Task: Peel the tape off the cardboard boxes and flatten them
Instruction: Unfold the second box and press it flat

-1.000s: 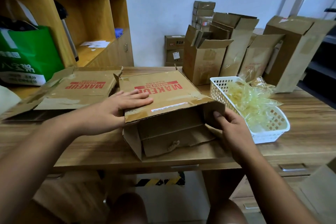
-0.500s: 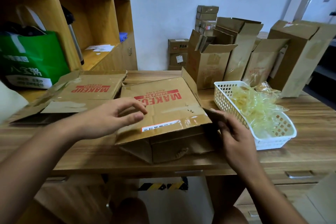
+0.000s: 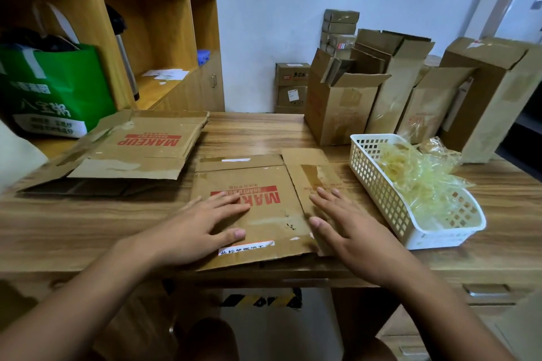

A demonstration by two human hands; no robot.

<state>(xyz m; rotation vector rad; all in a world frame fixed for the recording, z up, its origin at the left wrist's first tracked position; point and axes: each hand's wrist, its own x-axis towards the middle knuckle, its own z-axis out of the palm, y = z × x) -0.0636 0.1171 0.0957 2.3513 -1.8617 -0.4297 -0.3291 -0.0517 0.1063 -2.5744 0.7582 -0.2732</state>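
Observation:
A brown cardboard box with red MAKEUP print lies flat on the wooden table near its front edge. My left hand presses down on its left part with straight fingers. Spread flat, my right hand rests on the box's right flap. Another flattened MAKEUP box lies at the back left. A white plastic basket on the right holds a heap of peeled yellowish tape.
Several upright, opened cardboard boxes stand at the table's back right. Small boxes are stacked against the wall. A wooden shelf unit and a green bag fill the left side.
The box stood half open with my hands at its top and side flap. It has collapsed flat on the table, and both hands now press on it with fingers spread.

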